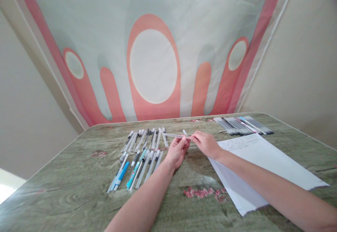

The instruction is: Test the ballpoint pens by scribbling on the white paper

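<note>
My left hand (179, 151) is closed around a slim, clear pen barrel (172, 135), which points left over the table. At the barrel's right end, the fingers of my right hand (206, 143) are pinched together; whether they grip the barrel itself or a thin part in it is too small to tell. A whitish cap-like piece (184, 132) shows just above my left fingertips. Left of my hands lie two rows of pens: a back row of clear pens (143, 139) with white and black ends, and a front row with a blue pen (122, 175) and a turquoise pen (134, 175).
White paper sheets (265, 165) with faint handwriting lie on the right, under my right forearm. Behind them is a row of pen refills (243, 125). The wood-patterned table (73, 197) has pink flower prints and meets a patterned backdrop (155, 112) at its far edge.
</note>
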Tool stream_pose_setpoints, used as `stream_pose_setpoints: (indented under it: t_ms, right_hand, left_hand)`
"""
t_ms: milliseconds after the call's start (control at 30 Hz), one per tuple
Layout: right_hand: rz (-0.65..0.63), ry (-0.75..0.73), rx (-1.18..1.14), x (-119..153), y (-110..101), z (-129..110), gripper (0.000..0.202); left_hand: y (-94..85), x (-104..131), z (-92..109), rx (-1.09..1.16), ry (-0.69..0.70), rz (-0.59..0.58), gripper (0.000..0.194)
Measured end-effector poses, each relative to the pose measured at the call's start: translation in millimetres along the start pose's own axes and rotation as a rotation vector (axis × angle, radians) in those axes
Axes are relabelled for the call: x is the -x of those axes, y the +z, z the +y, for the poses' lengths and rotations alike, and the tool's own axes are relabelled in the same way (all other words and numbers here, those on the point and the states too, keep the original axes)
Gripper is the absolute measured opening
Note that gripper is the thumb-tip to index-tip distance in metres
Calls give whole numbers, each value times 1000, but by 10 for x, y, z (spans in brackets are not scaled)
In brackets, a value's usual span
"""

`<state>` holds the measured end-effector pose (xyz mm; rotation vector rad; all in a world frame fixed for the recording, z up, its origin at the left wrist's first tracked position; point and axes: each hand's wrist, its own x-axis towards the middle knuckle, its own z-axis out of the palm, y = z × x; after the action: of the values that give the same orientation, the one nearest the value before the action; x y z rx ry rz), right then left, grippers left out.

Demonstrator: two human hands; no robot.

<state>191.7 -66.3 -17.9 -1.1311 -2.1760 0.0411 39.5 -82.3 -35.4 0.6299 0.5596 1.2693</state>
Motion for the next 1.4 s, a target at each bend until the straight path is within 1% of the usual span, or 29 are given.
stream_pose_setpoints:
  t_ms: [100,167,267,367,467,533,600,733,800,900,967,1067,1133,1233,1300,1400]
  right_hand:
    - [-69,97,-110,-5,20,10,39]
    - [-116,120,-181,-10,10,17,40]
    - [-124,112,-235,-15,-19,25,27]
    - [-112,74,-226,-20,-27,33,22]
    - [-136,47,-216,-25,-16,36,30]
    - [-180,72,-248,-28,-13,36,37]
    - [-209,96,-288,-30,-19,34,38]
    - [-156,86,-288,-33,-36,32,26]
    - [-151,75,-256,-36,-38,32,31]
    - [-201,80,-263,-37,-37,32,42]
    - [-209,97,-297,-35,-36,33,37]
    - [-164,96,-302,-34,-37,38,29]
    - [-165,65,-290,-36,-41,40,32]
    - [-216,55,-314,-37,-43,43,44]
    - [-215,84,-329,-36,-36,49,39]
    - [-144,100,-318,-33,-14,65,29]
  left_hand:
    - [8,1,-13,-25,4,-16,19]
    - [10,-4,-20,-32,8,-6,20]
    - [7,-13,-24,-24,29,38,23]
    - [1,-13,-20,-29,35,44,23]
    - [6,-3,-16,-46,35,21,23]
    - [18,3,-15,-56,36,15,24]
    - [30,6,-14,-58,36,29,25]
    - [37,4,-18,-56,44,48,24]
    - [30,1,-22,-68,44,28,23]
    - [12,-6,-30,-80,41,12,23]
    - [0,-12,-35,-76,48,21,22]
    - [-12,-20,-44,-73,60,17,22]
    - [-14,-22,-50,-78,54,7,21]
    - [-12,-20,-53,-80,40,14,21]
    - [-10,-18,-51,-74,43,26,21]
    - [-8,-16,-45,-68,49,35,24]
